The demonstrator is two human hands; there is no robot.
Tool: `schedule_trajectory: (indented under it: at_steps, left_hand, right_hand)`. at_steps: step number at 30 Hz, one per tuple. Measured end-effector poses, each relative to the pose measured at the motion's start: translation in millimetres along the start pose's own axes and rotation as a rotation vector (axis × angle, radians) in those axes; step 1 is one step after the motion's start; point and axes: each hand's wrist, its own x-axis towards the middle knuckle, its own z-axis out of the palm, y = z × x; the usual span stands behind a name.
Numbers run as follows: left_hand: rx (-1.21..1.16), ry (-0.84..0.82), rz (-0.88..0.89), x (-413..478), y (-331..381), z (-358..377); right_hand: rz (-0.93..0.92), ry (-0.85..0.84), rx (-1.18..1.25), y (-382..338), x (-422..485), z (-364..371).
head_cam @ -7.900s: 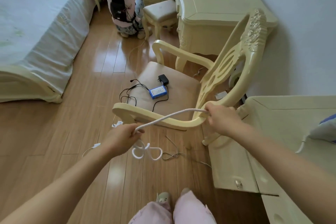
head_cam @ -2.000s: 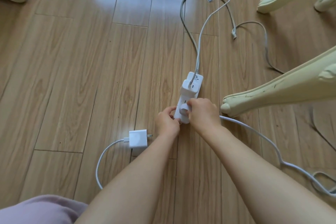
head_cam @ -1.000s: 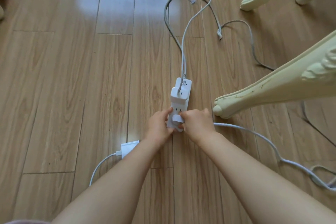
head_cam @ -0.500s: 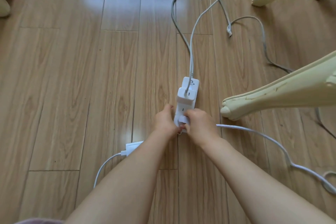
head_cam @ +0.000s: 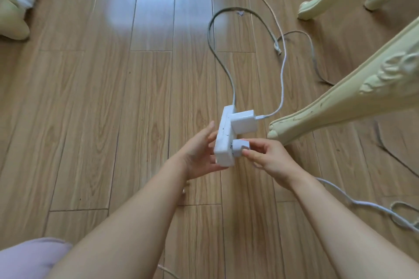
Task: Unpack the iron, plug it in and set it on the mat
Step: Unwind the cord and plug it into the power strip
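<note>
A white power strip [head_cam: 224,138] is lifted off the wooden floor and tipped on its side. My left hand [head_cam: 199,154] holds it from the left and underneath, fingers curled around its lower end. My right hand [head_cam: 269,161] pinches the white iron plug [head_cam: 240,147], which sits against the strip's lower socket. The plug's white cord [head_cam: 353,203] trails off to the right along the floor. A white charger block [head_cam: 243,120] is plugged in higher up on the strip. The iron and the mat are out of view.
A cream carved chair leg [head_cam: 340,106] stands just right of my hands, two more legs [head_cam: 317,4] at the top right. Grey and white cables [head_cam: 217,52] loop on the floor ahead. A cream bed foot [head_cam: 11,22] is at the top left.
The power strip, flat on the floor half a second ago, is now raised and turned on its side in my left hand. My right hand still pinches the plug at its socket.
</note>
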Motion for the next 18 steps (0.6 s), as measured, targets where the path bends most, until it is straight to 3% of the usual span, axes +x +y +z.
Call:
schedule_trajectory:
  at_steps: [3, 6, 9, 18]
  left_hand:
    - [0.134, 0.16, -0.055, -6, -1, 18]
    - [0.01, 0.277, -0.079, -5, -8, 28]
    - [-0.081, 0.266, -0.054, -2, -13, 29]
    - [-0.025, 0.314, 0.208, 8, -31, 34]
  right_hand:
    - [-0.001, -0.014, -0.018, -2, -10, 4]
    - [-0.048, 0.08, -0.064, -3, -16, 8]
    - [-0.073, 0.121, -0.152, -2, -20, 8]
    - [-0.052, 0.138, -0.088, 7, -28, 14]
